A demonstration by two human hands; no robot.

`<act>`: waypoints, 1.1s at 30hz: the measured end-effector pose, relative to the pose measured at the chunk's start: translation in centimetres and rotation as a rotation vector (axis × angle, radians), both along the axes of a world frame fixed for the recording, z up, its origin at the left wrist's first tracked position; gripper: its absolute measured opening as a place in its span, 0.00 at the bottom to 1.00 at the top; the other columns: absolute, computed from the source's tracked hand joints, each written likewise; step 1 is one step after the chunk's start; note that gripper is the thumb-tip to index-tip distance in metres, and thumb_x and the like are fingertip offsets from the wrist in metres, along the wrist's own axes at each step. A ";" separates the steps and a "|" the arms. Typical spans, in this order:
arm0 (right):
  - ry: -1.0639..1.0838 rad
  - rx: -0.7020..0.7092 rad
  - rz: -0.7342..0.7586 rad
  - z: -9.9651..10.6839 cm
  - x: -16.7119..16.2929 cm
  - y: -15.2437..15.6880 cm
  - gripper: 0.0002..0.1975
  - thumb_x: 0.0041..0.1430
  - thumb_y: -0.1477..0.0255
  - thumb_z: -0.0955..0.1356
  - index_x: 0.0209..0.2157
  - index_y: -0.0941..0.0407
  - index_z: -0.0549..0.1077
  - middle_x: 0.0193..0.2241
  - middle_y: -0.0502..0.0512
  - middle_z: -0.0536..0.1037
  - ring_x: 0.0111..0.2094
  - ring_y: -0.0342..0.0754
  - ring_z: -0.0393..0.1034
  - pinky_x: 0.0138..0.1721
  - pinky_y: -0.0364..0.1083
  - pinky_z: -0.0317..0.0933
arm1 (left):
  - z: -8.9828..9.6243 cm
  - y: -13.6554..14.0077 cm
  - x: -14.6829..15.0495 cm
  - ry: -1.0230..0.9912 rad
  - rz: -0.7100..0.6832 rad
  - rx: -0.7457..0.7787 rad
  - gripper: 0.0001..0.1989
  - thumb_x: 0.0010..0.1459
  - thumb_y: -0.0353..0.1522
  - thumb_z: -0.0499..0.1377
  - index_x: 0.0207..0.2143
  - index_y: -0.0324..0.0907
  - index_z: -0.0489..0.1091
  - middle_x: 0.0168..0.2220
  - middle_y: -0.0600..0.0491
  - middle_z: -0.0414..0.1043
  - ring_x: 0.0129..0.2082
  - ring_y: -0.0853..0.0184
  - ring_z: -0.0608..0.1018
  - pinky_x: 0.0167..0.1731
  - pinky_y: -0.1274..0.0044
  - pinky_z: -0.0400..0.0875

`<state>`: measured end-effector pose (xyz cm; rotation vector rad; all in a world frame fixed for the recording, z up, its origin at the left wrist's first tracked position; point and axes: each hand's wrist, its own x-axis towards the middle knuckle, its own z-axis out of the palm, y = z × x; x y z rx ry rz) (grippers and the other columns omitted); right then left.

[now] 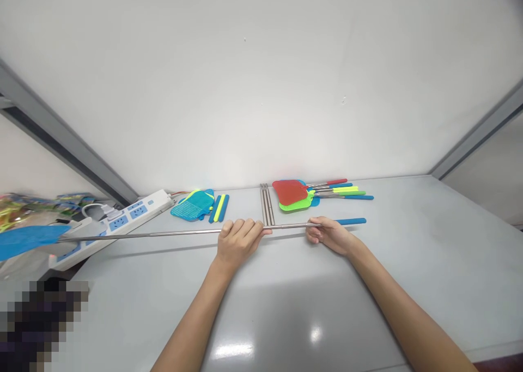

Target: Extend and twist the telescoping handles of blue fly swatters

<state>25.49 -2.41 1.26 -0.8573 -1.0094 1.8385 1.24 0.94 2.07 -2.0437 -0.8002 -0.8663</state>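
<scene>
A long fly swatter [175, 233] with an extended metal rod lies level across the view, its blue head at the far left and its blue grip at the right. My left hand [240, 242] is closed round the middle of the rod. Close to the blue grip, my right hand [329, 235] pinches the rod between thumb and fingers. Behind my hands, several bare metal rods [267, 204] lie side by side. To their right is a pile of fly swatters [291, 193] with red, green and blue heads and coloured grips.
Loose blue swatter heads [195, 204] and three grips [219, 208], blue and yellow, lie left of the rods. A white power strip [141, 213] with a plug stands at the left, beside bagged items [36, 206]. The grey table [417, 252] meets a white wall behind.
</scene>
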 end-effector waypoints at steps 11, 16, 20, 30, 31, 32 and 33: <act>-0.039 0.017 0.009 0.2 0.3 0.1 0.16 0.53 0.68 0.60 0.15 0.57 0.56 0.15 0.46 0.53 0.19 0.41 0.54 0.26 0.44 0.46 | 0.0 0.0 -0.1 0.000 -0.002 -0.006 0.11 0.53 0.39 0.50 0.23 0.44 0.63 0.17 0.58 0.60 0.20 0.71 0.62 0.29 0.75 0.50; -0.027 0.024 0.007 0.2 0.5 0.2 0.16 0.53 0.68 0.60 0.15 0.57 0.56 0.15 0.46 0.53 0.19 0.41 0.53 0.26 0.44 0.45 | 0.3 -0.1 -0.3 0.000 0.001 -0.015 0.09 0.52 0.37 0.52 0.23 0.44 0.64 0.16 0.58 0.61 0.19 0.71 0.62 0.29 0.75 0.49; -0.045 0.030 0.021 0.3 0.5 0.1 0.16 0.54 0.68 0.59 0.15 0.57 0.55 0.15 0.46 0.52 0.19 0.41 0.53 0.26 0.44 0.45 | 0.4 -0.2 -0.5 -0.007 -0.005 -0.015 0.08 0.51 0.37 0.53 0.23 0.43 0.63 0.16 0.58 0.61 0.19 0.72 0.62 0.28 0.75 0.49; -0.090 0.056 0.020 0.6 0.6 0.0 0.16 0.53 0.67 0.59 0.14 0.57 0.57 0.14 0.46 0.52 0.19 0.41 0.52 0.25 0.44 0.45 | 0.2 -0.2 -1.0 -0.008 -0.001 -0.014 0.07 0.52 0.36 0.53 0.25 0.44 0.63 0.17 0.58 0.62 0.19 0.72 0.62 0.29 0.74 0.49; -0.092 0.056 0.018 0.6 0.7 0.1 0.17 0.53 0.67 0.60 0.14 0.57 0.57 0.14 0.46 0.52 0.19 0.41 0.52 0.25 0.44 0.45 | 0.2 -0.2 -1.1 -0.009 -0.002 -0.020 0.06 0.52 0.36 0.53 0.25 0.44 0.64 0.17 0.58 0.62 0.19 0.72 0.62 0.29 0.74 0.49; -0.094 0.054 0.016 0.6 0.7 0.1 0.17 0.53 0.67 0.60 0.14 0.57 0.57 0.14 0.46 0.52 0.19 0.41 0.52 0.25 0.44 0.45 | 0.2 -0.1 -1.1 -0.012 -0.004 -0.024 0.06 0.52 0.36 0.53 0.25 0.44 0.64 0.17 0.58 0.63 0.19 0.72 0.63 0.29 0.74 0.49; -0.095 0.052 0.013 0.6 0.7 0.1 0.17 0.53 0.67 0.60 0.14 0.57 0.57 0.14 0.46 0.52 0.19 0.41 0.52 0.25 0.44 0.45 | 0.2 -0.1 -1.1 -0.014 -0.006 -0.030 0.06 0.52 0.35 0.52 0.25 0.44 0.64 0.18 0.58 0.63 0.19 0.72 0.63 0.29 0.74 0.49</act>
